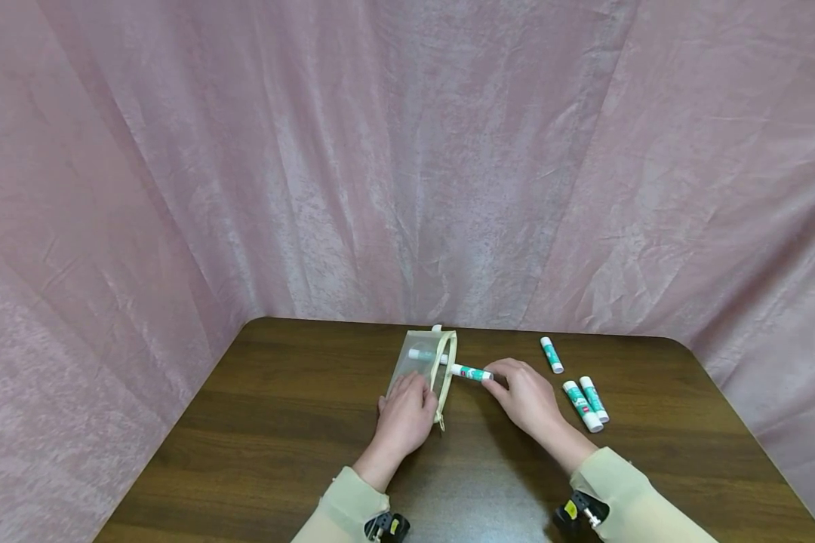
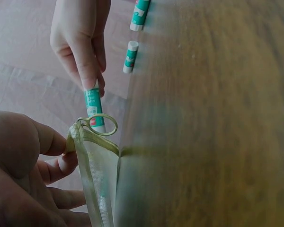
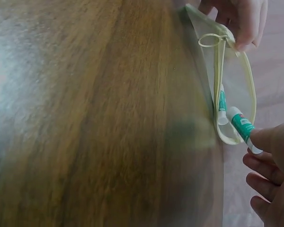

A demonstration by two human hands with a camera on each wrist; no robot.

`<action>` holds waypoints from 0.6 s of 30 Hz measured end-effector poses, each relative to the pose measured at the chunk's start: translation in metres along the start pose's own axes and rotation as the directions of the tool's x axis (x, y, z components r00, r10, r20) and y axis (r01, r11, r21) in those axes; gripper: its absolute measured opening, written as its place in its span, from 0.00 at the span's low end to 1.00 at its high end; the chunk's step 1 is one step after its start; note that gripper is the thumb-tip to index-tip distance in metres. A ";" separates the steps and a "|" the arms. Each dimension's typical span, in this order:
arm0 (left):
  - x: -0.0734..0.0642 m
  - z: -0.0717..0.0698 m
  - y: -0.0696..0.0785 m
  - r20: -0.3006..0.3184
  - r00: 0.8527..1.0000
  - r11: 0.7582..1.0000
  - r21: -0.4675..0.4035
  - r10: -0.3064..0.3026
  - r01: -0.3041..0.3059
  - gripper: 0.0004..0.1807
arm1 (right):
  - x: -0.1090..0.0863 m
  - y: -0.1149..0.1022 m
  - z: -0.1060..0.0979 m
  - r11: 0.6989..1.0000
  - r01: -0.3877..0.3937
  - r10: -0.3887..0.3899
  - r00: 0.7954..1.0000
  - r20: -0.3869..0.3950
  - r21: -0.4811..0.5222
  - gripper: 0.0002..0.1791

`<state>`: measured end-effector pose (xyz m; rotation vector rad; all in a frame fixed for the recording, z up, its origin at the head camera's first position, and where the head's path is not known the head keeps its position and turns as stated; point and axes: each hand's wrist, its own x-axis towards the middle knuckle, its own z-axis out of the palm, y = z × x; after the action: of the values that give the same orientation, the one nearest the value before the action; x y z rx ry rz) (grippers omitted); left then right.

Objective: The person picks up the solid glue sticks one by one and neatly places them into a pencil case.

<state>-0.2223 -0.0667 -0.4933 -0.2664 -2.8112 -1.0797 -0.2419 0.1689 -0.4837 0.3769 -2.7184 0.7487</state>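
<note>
A see-through zip pouch (image 1: 453, 345) with cream edging lies on the table, its mouth facing right and spread apart. My left hand (image 1: 406, 415) pinches the pouch's near edge, close to the zip's ring pull (image 2: 103, 124). In my right hand (image 1: 526, 396), thumb and fingers grip the end of a green-and-white glue stick (image 3: 243, 125). That glue stick points left, its white front end right at the pouch's mouth. Another glue stick (image 3: 222, 101) lies inside the pouch, showing through the thin wall.
To the right of my right hand, one glue stick (image 1: 552, 355) lies toward the back. Nearer, a thicker glue stick (image 1: 582, 406) and a slimmer glue stick (image 1: 594, 399) lie side by side. A pink curtain (image 1: 407, 166) hangs behind the brown wooden table (image 1: 278, 392).
</note>
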 end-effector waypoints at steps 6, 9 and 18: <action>0.001 -0.001 0.000 0.006 1.000 1.000 0.007 0.003 -0.003 0.14 | 0.006 -0.003 0.005 1.000 0.008 -0.009 1.000 0.016 0.007 0.10; 0.001 -0.001 0.001 0.009 1.000 1.000 0.011 0.000 0.000 0.14 | 0.009 -0.004 0.008 1.000 0.005 -0.005 1.000 0.022 0.010 0.10; 0.001 -0.001 0.001 0.013 1.000 1.000 0.003 -0.004 0.004 0.13 | 0.020 -0.008 0.019 1.000 -0.007 0.006 0.998 0.058 0.015 0.13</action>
<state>-0.2229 -0.0662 -0.4914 -0.2689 -2.8254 -1.0790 -0.2616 0.1489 -0.4891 0.3999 -2.7705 0.7721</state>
